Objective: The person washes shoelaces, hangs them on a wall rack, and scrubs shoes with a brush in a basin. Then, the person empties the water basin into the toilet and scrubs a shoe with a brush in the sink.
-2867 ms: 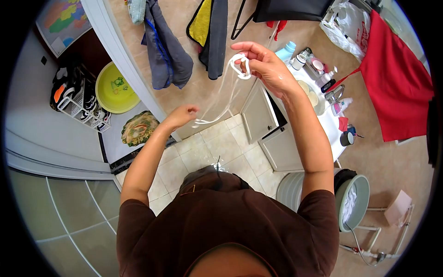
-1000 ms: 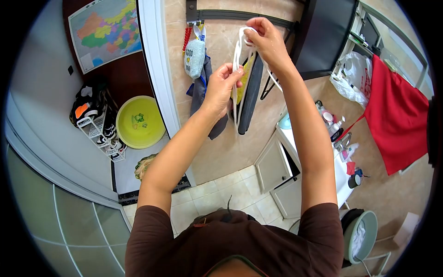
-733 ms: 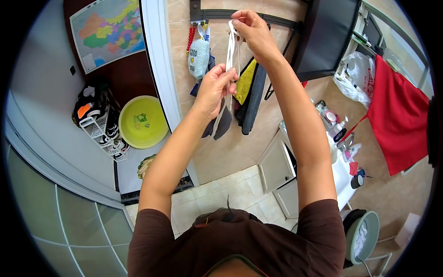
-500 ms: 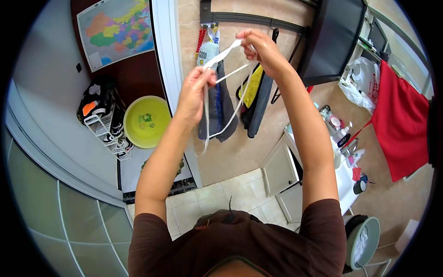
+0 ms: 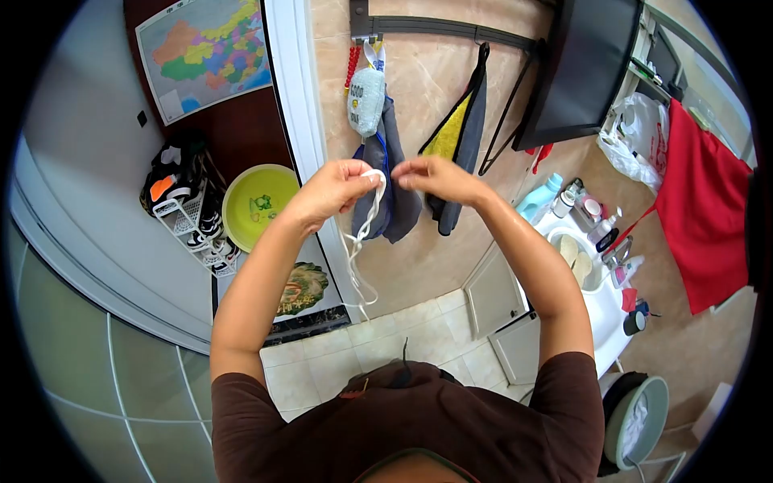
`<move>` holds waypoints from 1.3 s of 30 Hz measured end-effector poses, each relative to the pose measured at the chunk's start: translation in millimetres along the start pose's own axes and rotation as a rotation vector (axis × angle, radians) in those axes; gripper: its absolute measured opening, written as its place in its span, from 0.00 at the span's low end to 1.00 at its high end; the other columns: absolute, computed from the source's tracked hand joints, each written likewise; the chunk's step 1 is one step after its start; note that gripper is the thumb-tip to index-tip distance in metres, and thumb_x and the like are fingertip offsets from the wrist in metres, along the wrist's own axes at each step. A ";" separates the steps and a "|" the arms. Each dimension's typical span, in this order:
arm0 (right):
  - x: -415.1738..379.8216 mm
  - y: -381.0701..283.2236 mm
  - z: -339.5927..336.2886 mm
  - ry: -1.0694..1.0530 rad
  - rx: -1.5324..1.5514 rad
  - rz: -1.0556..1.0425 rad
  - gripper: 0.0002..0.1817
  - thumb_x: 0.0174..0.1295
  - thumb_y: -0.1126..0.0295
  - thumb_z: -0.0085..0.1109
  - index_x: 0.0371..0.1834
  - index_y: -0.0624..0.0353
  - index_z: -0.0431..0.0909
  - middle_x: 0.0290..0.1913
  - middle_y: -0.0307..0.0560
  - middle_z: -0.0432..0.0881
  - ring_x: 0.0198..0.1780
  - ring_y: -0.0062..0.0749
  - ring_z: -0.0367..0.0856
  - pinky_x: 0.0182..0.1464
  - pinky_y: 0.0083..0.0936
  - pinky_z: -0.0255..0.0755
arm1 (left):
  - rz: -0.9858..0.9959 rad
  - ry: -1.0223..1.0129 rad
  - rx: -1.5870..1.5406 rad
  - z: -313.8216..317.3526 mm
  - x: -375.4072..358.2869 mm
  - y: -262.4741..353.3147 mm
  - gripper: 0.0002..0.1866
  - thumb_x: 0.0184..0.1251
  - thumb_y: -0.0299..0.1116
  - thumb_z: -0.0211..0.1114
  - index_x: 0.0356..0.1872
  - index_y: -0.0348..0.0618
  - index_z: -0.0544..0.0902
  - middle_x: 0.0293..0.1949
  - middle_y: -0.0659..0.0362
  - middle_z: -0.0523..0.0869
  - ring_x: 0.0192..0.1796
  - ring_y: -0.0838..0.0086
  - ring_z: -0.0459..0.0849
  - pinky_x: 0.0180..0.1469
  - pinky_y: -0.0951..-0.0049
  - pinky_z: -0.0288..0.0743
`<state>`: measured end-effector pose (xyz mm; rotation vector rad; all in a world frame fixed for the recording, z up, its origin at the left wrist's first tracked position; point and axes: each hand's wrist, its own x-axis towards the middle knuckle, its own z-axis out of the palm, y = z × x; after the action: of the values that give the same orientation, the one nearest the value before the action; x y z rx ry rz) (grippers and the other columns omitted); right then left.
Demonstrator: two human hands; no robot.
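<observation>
Pinched in the fingers of my left hand (image 5: 342, 191) is the top of a white cord (image 5: 353, 256), which hangs down twisted, with loose ends below. My right hand (image 5: 437, 179) is just to the right, apart from the cord, with its fingers slightly bent, a little blurred and nothing visible in them. Behind the hands, a light pouch (image 5: 366, 102), a grey-blue cloth (image 5: 392, 201) and a yellow and grey cloth (image 5: 459, 129) hang from a dark wall rack (image 5: 443, 30).
At left are a yellow-green basin (image 5: 259, 179), a shoe rack (image 5: 189, 221) and a wall map (image 5: 205, 52). At right stand a sink (image 5: 600, 310) with bottles, a red cloth (image 5: 696, 217) and a bucket (image 5: 651, 419). A dark screen (image 5: 576, 72) hangs on the wall.
Both hands have moved down. My right hand has let go of the cord, which now hangs twisted from my left hand instead of stretching between both.
</observation>
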<state>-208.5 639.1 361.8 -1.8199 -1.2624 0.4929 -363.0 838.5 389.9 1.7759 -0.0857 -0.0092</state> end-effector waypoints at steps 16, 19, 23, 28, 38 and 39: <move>48.4 -20.3 24.1 0.760 0.010 -0.145 0.10 0.58 0.70 0.58 0.40 0.63 0.80 0.34 0.47 0.84 0.32 0.31 0.82 0.38 0.27 0.75 | 0.194 0.123 0.469 -31.0 -6.5 18.4 0.14 0.67 0.39 0.61 0.39 0.35 0.84 0.25 0.70 0.76 0.28 0.88 0.67 0.29 0.82 0.62; 52.7 -13.7 30.4 0.755 0.002 -0.191 0.10 0.58 0.71 0.58 0.41 0.63 0.80 0.33 0.46 0.83 0.31 0.29 0.81 0.38 0.26 0.75 | 0.328 0.222 0.640 -43.7 -1.5 61.1 0.17 0.68 0.40 0.60 0.42 0.33 0.83 0.28 0.68 0.78 0.32 0.86 0.70 0.36 0.81 0.67; 48.7 -25.0 40.9 0.734 0.065 -0.171 0.11 0.58 0.71 0.58 0.42 0.64 0.79 0.31 0.44 0.82 0.31 0.27 0.81 0.37 0.25 0.75 | 0.538 0.333 0.765 -55.5 20.9 101.8 0.18 0.70 0.40 0.58 0.48 0.32 0.80 0.34 0.60 0.84 0.38 0.81 0.77 0.44 0.76 0.72; 50.4 -24.6 49.8 0.722 0.136 -0.191 0.11 0.59 0.73 0.58 0.43 0.65 0.79 0.31 0.43 0.81 0.29 0.24 0.79 0.35 0.22 0.74 | 0.737 0.463 0.919 -71.1 73.8 123.8 0.16 0.69 0.39 0.58 0.47 0.36 0.82 0.37 0.52 0.87 0.40 0.71 0.84 0.45 0.72 0.74; 25.4 -24.8 64.2 0.666 0.178 -0.091 0.10 0.60 0.72 0.57 0.43 0.64 0.79 0.32 0.41 0.82 0.28 0.21 0.79 0.34 0.20 0.74 | 0.453 0.554 0.339 -91.2 129.5 106.4 0.08 0.65 0.35 0.63 0.37 0.42 0.80 0.23 0.64 0.77 0.22 0.83 0.69 0.24 0.79 0.64; 21.5 -23.3 65.9 0.658 0.171 -0.067 0.10 0.60 0.72 0.57 0.43 0.64 0.79 0.32 0.41 0.82 0.28 0.21 0.79 0.34 0.20 0.74 | 0.433 0.540 0.294 -92.7 128.4 101.9 0.08 0.65 0.34 0.63 0.38 0.42 0.80 0.24 0.64 0.78 0.22 0.83 0.70 0.24 0.79 0.64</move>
<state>-259.7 689.0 346.5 -1.5955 -0.7932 -0.0476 -235.4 900.3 513.9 1.9592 -0.0808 0.8265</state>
